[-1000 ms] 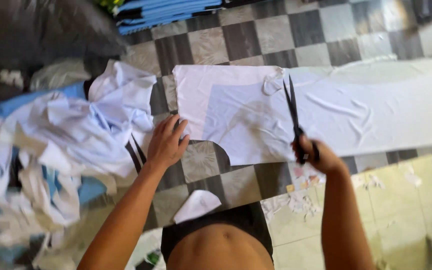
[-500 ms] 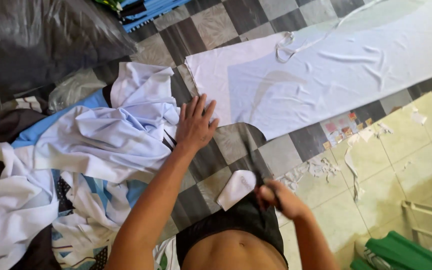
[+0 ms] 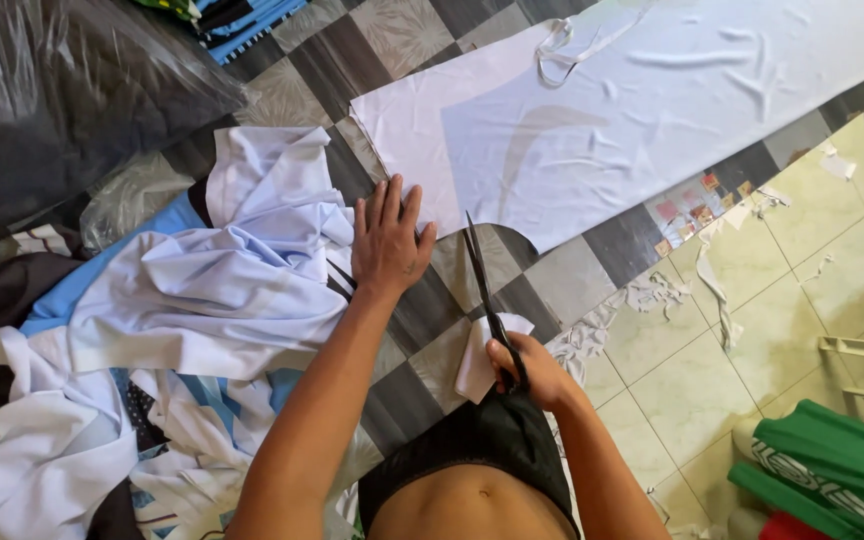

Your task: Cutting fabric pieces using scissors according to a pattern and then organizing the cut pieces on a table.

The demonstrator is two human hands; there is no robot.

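View from above of a person sitting on a checkered tile floor (image 3: 542, 285), both bare arms reaching forward. The left hand (image 3: 389, 240), at the centre of the frame, lies flat with fingers spread and slightly apart, pressing on the near corner of a long white cloth (image 3: 652, 120) that stretches from the centre to the upper right of the frame; the hand grips nothing. The right hand (image 3: 532, 370), lower and just right of centre, is closed around the handles of a pair of black scissors (image 3: 482, 285). The blades point up the frame toward the edge of the white cloth, the tip close to the left hand's thumb side; the blades look nearly together, with no cloth seen between them. A small white scrap (image 3: 477, 355) lies on the floor just under the right hand. To the left of the left hand is a crumpled heap of white and blue fabric (image 3: 202, 300), filling the lower left. A dark plastic sheet (image 3: 62, 90) covers the upper left. Folded green cloth (image 3: 832, 460) sits at the lower right, and thin white offcuts (image 3: 712, 285) are scattered on the pale tiles at right
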